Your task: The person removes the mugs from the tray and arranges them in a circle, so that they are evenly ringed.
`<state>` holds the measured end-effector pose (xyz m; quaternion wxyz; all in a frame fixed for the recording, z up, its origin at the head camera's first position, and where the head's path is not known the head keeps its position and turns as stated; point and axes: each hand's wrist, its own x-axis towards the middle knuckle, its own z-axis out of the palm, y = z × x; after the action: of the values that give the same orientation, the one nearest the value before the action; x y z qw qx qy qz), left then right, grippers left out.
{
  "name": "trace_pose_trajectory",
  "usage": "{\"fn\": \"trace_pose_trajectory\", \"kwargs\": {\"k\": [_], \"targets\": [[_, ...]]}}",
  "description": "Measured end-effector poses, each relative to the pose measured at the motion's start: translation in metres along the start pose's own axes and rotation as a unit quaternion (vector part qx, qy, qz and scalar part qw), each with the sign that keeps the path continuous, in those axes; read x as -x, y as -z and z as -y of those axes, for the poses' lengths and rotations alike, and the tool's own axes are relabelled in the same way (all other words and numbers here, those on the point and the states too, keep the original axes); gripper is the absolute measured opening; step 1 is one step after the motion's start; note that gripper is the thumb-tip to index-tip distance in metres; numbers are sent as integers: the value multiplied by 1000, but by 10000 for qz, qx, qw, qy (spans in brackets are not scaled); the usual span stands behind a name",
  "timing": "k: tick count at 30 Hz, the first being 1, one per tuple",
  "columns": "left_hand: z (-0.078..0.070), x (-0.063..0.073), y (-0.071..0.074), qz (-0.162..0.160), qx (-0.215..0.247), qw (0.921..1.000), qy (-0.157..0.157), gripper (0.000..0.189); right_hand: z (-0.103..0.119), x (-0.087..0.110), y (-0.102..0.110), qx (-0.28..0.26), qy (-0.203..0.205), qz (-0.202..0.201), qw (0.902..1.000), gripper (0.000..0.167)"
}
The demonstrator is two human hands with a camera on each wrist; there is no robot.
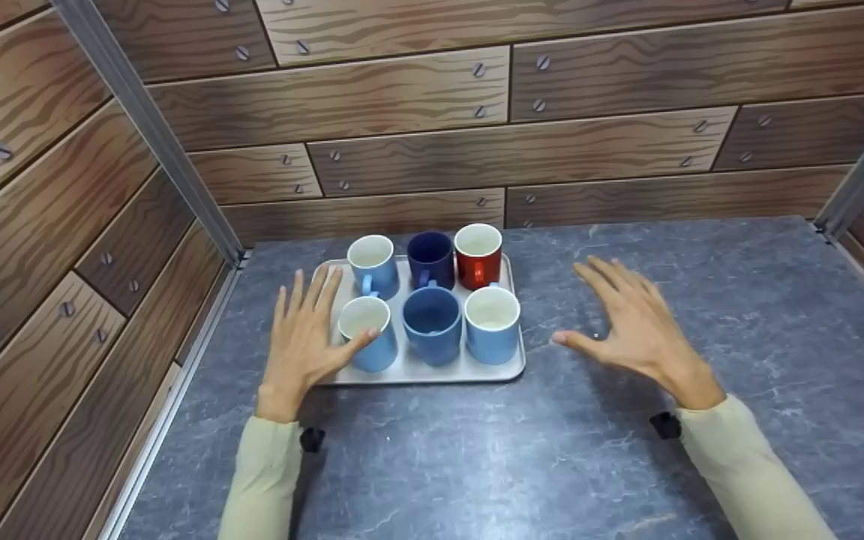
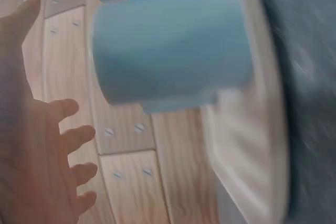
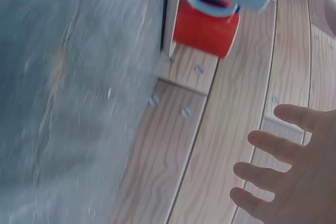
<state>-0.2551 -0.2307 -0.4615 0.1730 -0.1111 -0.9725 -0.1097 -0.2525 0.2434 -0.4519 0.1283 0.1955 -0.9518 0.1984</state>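
Observation:
Two rows of mugs stand upright on a white tray [image 1: 417, 375]. In the back row are a light blue mug [image 1: 374, 271], a dark navy mug [image 1: 432, 262] and a red mug [image 1: 478, 262]. The front row has a light blue mug [image 1: 372, 352], a medium blue mug [image 1: 432, 330] and another light blue mug [image 1: 492, 334]. My left hand [image 1: 303, 341], fingers spread, hovers at the tray's left side, its thumb overlapping the front left mug in the head view; the left wrist view shows a gap. My right hand [image 1: 634, 330] is held spread above the table, right of the tray, holding nothing.
The tray lies on a grey marbled table [image 1: 627, 472]. Wood-plank walls [image 1: 402, 97] rise behind and at the sides, with a metal corner post [image 1: 154, 135] at the left. Bare tabletop shows between the tray and my right hand.

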Motion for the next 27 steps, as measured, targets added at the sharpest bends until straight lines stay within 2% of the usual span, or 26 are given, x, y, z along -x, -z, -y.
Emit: {"fn": "trace_pose_trajectory", "kwargs": {"k": [6,16,21,27], "targets": [[22,10,-10,286,142,9995,-1,117,9,-8,-9,-316,101,143,9993,111],[54,22,-31,1061,531,9928,191,126,32,-16,-27,-877,227,573,9942,115],[67,29,-38,1400,570,9879,360,129,42,-23,-41,-1459,210,806,9858,116],[76,30,-39,1713,521,9830,398,132,49,-33,-59,-2100,172,711,9750,112]]}}
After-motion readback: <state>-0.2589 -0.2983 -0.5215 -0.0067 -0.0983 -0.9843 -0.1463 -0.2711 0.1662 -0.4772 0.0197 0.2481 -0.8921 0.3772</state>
